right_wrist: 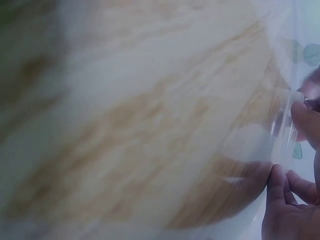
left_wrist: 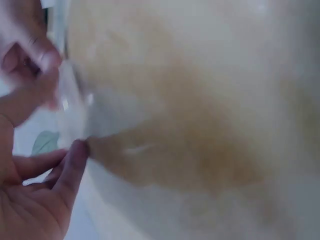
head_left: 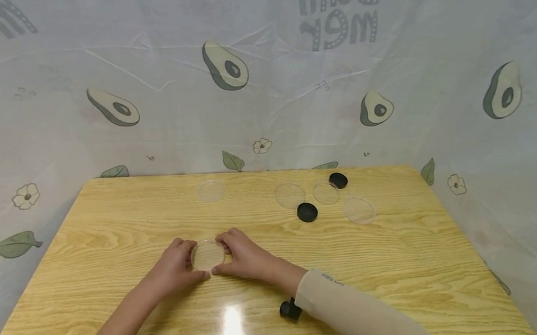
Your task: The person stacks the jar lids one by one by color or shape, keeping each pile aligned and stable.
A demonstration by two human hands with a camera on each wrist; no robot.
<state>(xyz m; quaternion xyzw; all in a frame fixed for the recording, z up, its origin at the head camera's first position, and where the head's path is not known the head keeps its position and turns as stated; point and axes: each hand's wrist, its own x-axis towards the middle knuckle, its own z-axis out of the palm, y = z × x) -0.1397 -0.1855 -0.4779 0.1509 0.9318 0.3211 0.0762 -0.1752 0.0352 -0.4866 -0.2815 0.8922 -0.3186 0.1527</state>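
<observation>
Two hands close on a clear dish

In the head view, a clear round dish [head_left: 208, 257] is between the left hand [head_left: 175, 265] and the right hand [head_left: 243, 255], left of the middle of the wood-grain surface [head_left: 411, 262]. The fingers of both hands curve around its edge and pinch it from either side, thumbs nearly meeting at the near edge. Whether it sits on the surface or just above it, I cannot tell.

The wrist views add what the head view flattens: the dish has a thin, see-through side wall, seen edge-on with the fingertips against it. Both are partly blurred. Only the head view takes in the other pieces: a clear disc [head_left: 211, 191] beyond the hands, and to the right three more clear discs [head_left: 289, 195] near two black discs [head_left: 307, 212]. The farther black disc appears to overlap the edge of one clear disc.

The head view also shows a small black device at each wrist, by the beige sleeves [head_left: 367, 312]. The right sleeve carries small dark lettering, too small to read. On the pale cloth [head_left: 283, 126], printed with avocados [head_left: 226, 65], leaves and flowers, "SUM" stands over "MER" in mirror writing; a reversed "mer" shows at upper left.
</observation>
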